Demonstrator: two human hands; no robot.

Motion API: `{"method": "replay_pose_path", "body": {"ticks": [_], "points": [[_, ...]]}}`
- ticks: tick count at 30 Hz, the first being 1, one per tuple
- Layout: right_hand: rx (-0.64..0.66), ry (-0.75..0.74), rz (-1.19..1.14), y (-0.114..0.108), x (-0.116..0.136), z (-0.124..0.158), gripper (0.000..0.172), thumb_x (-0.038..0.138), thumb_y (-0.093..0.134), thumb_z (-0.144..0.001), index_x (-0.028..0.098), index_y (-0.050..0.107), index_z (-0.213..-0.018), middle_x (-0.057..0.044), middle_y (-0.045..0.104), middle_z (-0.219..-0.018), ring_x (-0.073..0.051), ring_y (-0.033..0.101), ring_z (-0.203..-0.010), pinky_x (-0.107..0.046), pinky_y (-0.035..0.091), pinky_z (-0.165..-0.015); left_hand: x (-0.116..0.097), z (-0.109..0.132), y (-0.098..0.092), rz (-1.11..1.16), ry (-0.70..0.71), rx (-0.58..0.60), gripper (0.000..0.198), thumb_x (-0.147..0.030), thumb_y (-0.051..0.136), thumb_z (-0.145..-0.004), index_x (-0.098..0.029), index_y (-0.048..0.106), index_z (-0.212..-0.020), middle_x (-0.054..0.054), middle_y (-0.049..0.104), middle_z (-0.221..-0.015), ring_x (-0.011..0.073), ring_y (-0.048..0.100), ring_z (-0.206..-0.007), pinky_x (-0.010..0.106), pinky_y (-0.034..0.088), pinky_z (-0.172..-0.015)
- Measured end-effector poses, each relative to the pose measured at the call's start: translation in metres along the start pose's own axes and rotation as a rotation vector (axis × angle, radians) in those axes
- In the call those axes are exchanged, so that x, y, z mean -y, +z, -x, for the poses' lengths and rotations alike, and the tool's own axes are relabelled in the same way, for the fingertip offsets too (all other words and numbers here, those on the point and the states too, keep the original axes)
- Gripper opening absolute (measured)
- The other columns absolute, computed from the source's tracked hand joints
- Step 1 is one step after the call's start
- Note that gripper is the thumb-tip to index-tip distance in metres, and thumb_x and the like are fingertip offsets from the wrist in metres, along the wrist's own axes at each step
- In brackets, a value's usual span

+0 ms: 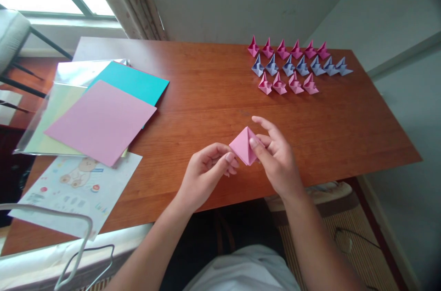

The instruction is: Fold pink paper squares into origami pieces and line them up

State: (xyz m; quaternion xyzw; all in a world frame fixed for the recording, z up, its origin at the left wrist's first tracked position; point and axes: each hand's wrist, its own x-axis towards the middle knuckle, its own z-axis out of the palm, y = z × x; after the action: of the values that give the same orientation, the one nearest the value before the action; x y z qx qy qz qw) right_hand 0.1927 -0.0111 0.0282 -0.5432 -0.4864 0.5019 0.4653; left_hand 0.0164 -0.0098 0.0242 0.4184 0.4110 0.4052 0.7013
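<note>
A small pink sheet of origami paper (241,145), folded into a diamond with a crease down its middle, is held up above the table's front half. At its left corner my left hand (210,167) has the thumb and forefinger close together, pinching the edge. My right hand (277,158) grips the right side, its thumb pressed on the front flap and its forefinger stretched out past the paper. The fingers behind the paper are partly hidden.
Folded paper figures stand in rows at the back right: dark pink (283,50), blue (302,67) and light pink (295,84). On the left lie a pink sheet (103,121), a turquoise sheet (138,82) and a printed sheet (76,194) on the wooden table (200,98).
</note>
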Motion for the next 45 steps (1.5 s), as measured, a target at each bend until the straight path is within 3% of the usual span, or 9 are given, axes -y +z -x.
{"method": "replay_pose_path", "body": {"ticks": [6,13,15,17,21,23,26,36,45], "points": [[-0.051,-0.044,0.056,0.008,-0.006,-0.001,0.038,0.042,0.061,-0.099,0.028,0.058,-0.135,-0.003,0.076,-0.097,-0.019,0.069,-0.083,-0.033,0.054,-0.076,0.003,0.000,0.000,0.013,0.000,0.090,0.018,-0.030,0.073,-0.091,-0.013,0.071,-0.085,0.003,0.071,-0.078,0.0098,0.064,-0.071,0.018,0.052,-0.066],[-0.087,-0.204,0.121,0.015,-0.007,0.000,0.040,0.037,0.063,-0.098,0.030,0.056,-0.136,-0.007,0.070,-0.127,-0.024,0.066,-0.116,-0.039,0.054,-0.094,0.002,-0.002,-0.001,-0.006,0.014,-0.012,0.018,-0.029,0.071,-0.091,-0.013,0.070,-0.083,0.002,0.071,-0.073,0.0099,0.065,-0.065,0.017,0.051,-0.060],[-0.210,-0.255,0.149,0.016,-0.006,0.002,0.032,0.036,0.067,-0.095,0.028,0.061,-0.126,-0.007,0.069,-0.124,-0.022,0.066,-0.111,-0.035,0.055,-0.087,0.002,-0.003,-0.001,-0.015,0.037,-0.077,0.018,-0.028,0.070,-0.092,-0.013,0.070,-0.081,0.001,0.070,-0.069,0.0095,0.064,-0.063,0.017,0.051,-0.059],[-0.315,-0.257,0.165,0.018,-0.004,0.007,0.018,0.034,0.070,-0.093,0.026,0.066,-0.109,-0.004,0.070,-0.106,-0.018,0.066,-0.093,-0.030,0.053,-0.077,0.003,-0.003,0.000,-0.027,0.070,-0.131,0.017,-0.025,0.069,-0.092,-0.013,0.070,-0.080,0.001,0.070,-0.069,0.0092,0.064,-0.063,0.017,0.052,-0.060],[-0.144,-0.081,0.027,0.027,0.001,0.016,0.016,0.035,0.069,-0.094,0.022,0.069,-0.085,0.001,0.067,-0.076,-0.013,0.063,-0.070,-0.025,0.050,-0.065,0.003,-0.003,0.003,-0.037,0.141,-0.209,0.011,-0.019,0.069,-0.090,-0.014,0.072,-0.081,-0.001,0.071,-0.072,0.0085,0.064,-0.064,0.016,0.053,-0.061],[-0.059,-0.013,-0.078,0.032,0.000,0.018,0.018,0.035,0.069,-0.094,0.022,0.071,-0.083,0.000,0.070,-0.076,-0.014,0.067,-0.072,-0.026,0.053,-0.068,0.003,-0.004,0.004,-0.036,0.157,-0.218,0.009,-0.017,0.070,-0.089,-0.015,0.073,-0.081,-0.001,0.071,-0.072,0.0083,0.065,-0.065,0.015,0.053,-0.062],[-0.081,0.010,-0.134,0.037,-0.004,0.016,0.016,0.034,0.071,-0.093,0.022,0.073,-0.083,-0.001,0.073,-0.078,-0.015,0.069,-0.074,-0.026,0.054,-0.069,0.003,-0.004,0.003,-0.020,0.149,-0.191,0.010,-0.016,0.070,-0.089,-0.015,0.075,-0.081,-0.001,0.073,-0.074,0.0083,0.065,-0.066,0.015,0.054,-0.064],[-0.184,-0.046,0.167,0.043,-0.009,0.012,0.024,0.038,0.064,-0.095,0.021,0.063,-0.078,0.000,0.059,-0.068,-0.017,0.059,-0.066,-0.031,0.049,-0.063,0.008,-0.006,-0.002,0.042,0.080,-0.175,0.010,-0.023,0.074,-0.088,-0.015,0.077,-0.083,0.002,0.075,-0.077,0.0092,0.065,-0.067,0.017,0.054,-0.065],[-0.200,-0.066,0.233,0.046,-0.008,0.011,0.024,0.038,0.061,-0.097,0.021,0.062,-0.079,-0.001,0.063,-0.071,-0.017,0.058,-0.067,-0.030,0.045,-0.063,0.008,-0.006,-0.002,0.032,0.102,-0.236,0.007,-0.022,0.077,-0.084,-0.017,0.080,-0.080,0.001,0.076,-0.072,0.0126,0.069,-0.069,0.020,0.056,-0.068]]}}
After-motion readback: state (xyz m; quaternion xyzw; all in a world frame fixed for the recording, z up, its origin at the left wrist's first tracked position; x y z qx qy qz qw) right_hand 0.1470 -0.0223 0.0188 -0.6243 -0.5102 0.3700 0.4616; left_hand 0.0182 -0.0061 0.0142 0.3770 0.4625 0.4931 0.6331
